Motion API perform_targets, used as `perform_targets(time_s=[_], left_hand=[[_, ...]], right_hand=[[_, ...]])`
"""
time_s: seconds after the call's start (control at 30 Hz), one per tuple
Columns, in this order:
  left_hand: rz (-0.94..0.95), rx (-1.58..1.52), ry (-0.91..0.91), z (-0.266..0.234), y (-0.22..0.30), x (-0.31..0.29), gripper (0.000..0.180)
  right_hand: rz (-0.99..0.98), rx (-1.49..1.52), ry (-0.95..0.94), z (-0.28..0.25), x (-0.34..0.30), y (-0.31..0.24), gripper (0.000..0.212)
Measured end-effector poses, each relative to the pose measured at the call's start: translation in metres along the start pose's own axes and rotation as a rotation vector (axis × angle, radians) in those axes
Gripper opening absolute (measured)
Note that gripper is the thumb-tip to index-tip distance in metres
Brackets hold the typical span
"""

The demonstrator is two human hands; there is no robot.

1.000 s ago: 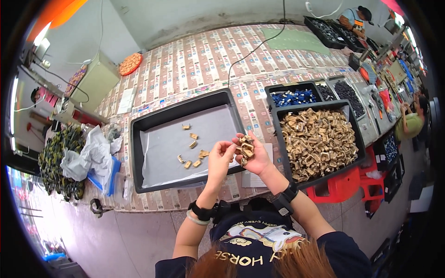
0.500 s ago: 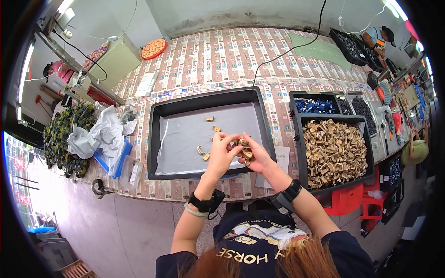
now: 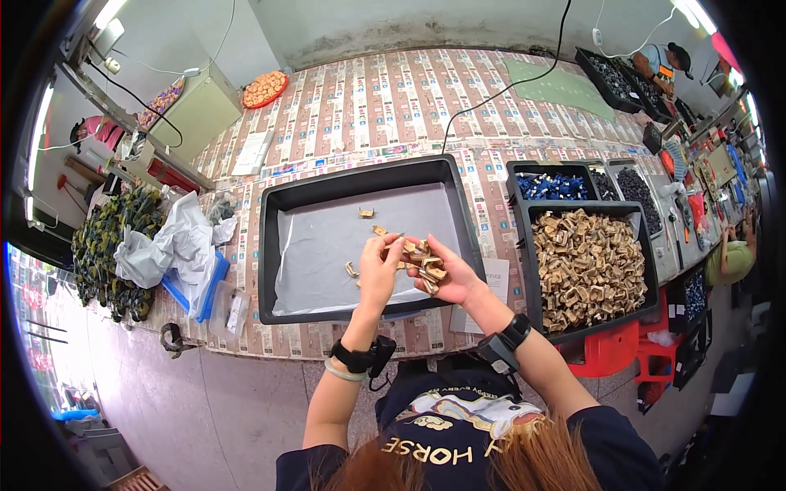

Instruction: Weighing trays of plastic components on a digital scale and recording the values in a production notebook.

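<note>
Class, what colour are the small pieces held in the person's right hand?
The small pieces are brownish gold, seen best in the head view.

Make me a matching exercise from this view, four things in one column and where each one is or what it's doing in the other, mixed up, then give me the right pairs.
Column one
1. Right hand
2. Blue pieces
3. Crumpled white bag
4. Green mat

Column two
A. Lying flat near the wall
B. Cupped around a cluster of tan pieces
C. Partly over a blue container
D. In a black tray beyond the big tan heap

Right pairs: 1-B, 2-D, 3-C, 4-A
</note>
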State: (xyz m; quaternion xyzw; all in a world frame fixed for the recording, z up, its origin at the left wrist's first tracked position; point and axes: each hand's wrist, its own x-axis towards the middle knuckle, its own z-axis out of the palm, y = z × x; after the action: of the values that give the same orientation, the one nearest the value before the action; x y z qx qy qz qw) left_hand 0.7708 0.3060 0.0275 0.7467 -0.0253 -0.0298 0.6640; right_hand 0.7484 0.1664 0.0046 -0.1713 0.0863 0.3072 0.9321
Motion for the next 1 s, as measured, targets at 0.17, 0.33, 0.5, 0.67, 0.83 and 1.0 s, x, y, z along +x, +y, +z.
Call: perform_targets(time_s=[0.17,0.33,0.5,0.67,0.83,1.0], left_hand=[[0.169,0.523,0.129,-0.017,-0.001,0.002,0.029],[0.558,0.607,-0.16,-0.019,0.013,0.002,0.045],[0.158,0.236,-0.521,-0.017,0.019,0.0,0.043],[0.336,0.379,-0.337,-0.018,0.008,0.001,0.033],[0.409,0.436,-0.184,-0.024,0.002,0.005,0.029],[0.537,0.686,0.05,-0.019,0.025,0.0,0.036]], right_hand=[[-0.011,0.061,-0.019,-0.008,0.003,0.002,0.041],[0.08,0.052,-0.021,-0.011,0.006,-0.001,0.041],[0.102,0.03,0.028,0.002,0.004,0.0,0.04],[0.113,0.036,0.041,0.003,0.003,0.0,0.038],[0.083,0.035,0.054,-0.008,0.004,-0.004,0.043],[0.05,0.08,-0.022,-0.002,0.006,-0.006,0.052]])
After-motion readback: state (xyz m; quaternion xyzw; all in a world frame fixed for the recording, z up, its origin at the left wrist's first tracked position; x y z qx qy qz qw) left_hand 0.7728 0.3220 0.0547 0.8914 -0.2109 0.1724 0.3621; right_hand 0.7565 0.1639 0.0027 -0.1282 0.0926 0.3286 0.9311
